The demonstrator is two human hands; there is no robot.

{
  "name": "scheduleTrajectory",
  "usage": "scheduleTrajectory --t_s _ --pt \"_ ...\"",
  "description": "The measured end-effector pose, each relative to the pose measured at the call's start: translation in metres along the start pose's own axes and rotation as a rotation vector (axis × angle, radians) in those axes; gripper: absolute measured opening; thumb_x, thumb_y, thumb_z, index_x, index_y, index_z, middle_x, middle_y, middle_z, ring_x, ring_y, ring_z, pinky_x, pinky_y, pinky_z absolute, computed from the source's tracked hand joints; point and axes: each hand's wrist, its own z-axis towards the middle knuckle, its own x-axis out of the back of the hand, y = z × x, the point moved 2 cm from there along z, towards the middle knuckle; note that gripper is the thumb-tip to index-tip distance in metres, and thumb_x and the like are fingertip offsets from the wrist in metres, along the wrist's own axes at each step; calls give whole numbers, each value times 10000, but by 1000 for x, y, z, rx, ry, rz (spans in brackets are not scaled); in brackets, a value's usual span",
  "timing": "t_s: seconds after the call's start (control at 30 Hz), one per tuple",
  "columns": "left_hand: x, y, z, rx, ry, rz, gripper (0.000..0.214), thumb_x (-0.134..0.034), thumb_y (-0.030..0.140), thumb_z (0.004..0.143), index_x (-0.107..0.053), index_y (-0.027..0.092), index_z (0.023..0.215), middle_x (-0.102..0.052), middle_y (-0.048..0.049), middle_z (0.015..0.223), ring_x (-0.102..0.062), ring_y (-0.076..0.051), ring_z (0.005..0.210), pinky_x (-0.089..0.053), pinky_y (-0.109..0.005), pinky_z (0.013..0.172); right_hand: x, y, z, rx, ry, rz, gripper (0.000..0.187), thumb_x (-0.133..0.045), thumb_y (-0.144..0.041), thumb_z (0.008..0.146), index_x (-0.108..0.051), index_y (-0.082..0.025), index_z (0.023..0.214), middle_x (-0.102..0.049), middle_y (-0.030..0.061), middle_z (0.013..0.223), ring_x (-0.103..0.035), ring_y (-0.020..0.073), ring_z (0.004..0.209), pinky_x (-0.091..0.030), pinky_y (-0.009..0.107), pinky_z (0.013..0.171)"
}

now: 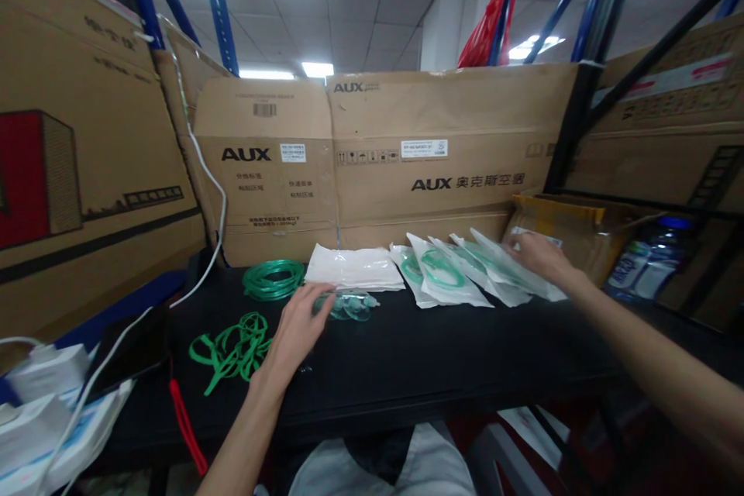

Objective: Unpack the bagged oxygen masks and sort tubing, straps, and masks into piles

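My left hand (pixel 297 329) reaches over the black table (pixel 407 356) and its fingers touch a clear plastic mask (pixel 349 304) in the middle. Whether they grip it I cannot make out. My right hand (pixel 538 256) lies with fingers spread on the rightmost of several sealed bags (pixel 465 271) that each hold a green mask, fanned in a row. A stack of flat white bags (pixel 354 267) lies behind the mask. A coil of green tubing (pixel 273 279) and loose green straps (pixel 232 349) lie to the left.
Large AUX cardboard boxes (pixel 377 155) wall the table's back and left side. An open carton (pixel 575 229) and a water bottle (pixel 656 256) stand at right. White boxes (pixel 46 411), a white cable (pixel 203 170) and a red strap (pixel 186 422) are at left.
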Motion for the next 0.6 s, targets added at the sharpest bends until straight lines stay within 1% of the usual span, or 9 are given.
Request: scheduleTrajectory --t_s 0.07,0.17,0.23,0.3,0.37,0.5,0.6 --pt "0 0 0 0 0 -4 220 -522 332 999 -690 242 1110 -713 -70 1154 -637 -260 1127 -461 -428 1030 -6 12 0 -70 -100 -76 238 -649 -331 977 -658 -184 1164 -681 78 1151 -687 201 948 -590 368 799" --pt "1 0 0 -3 1 -13 218 -520 331 997 -695 243 1094 -720 -67 1127 -649 -257 1103 -473 -421 1013 -15 16 -2 -138 -220 -153 230 -642 -332 981 -660 -199 1168 -676 80 1175 -683 203 970 -587 368 816" --pt "1 1 0 -5 9 -20 217 -523 327 993 -700 241 1084 -725 -64 1115 -653 -255 1092 -476 -419 1008 -16 15 -1 -165 -259 -183 213 -638 -327 984 -665 -213 1162 -674 82 1190 -680 202 986 -583 362 828" --pt "2 2 1 -1 26 -26 215 -528 323 987 -708 243 1072 -732 -62 1107 -655 -259 1086 -476 -424 1005 -10 14 2 -188 -263 -203 223 -641 -325 983 -662 -205 1170 -672 85 1193 -680 208 996 -582 368 833" --pt "4 1 1 6 49 -34 214 -534 330 980 -717 247 1053 -739 -60 1095 -658 -265 1078 -476 -433 1004 3 12 10 -201 -234 -212 238 -646 -325 979 -658 -196 1179 -671 89 1193 -680 215 1006 -581 374 838" --pt "11 5 3 27 117 -55 224 -542 353 973 -723 240 1042 -744 -68 1087 -665 -274 1076 -485 -440 1001 43 4 30 -181 -121 -175 239 -635 -323 986 -655 -187 1182 -673 82 1176 -682 219 1011 -578 384 840" --pt "12 22 9 61 150 -92 255 -526 377 988 -723 236 1069 -749 -70 1113 -685 -268 1063 -509 -427 985 73 -13 41 -125 -1 -89 217 -617 -327 997 -666 -173 1141 -684 76 1127 -687 208 978 -577 376 824"
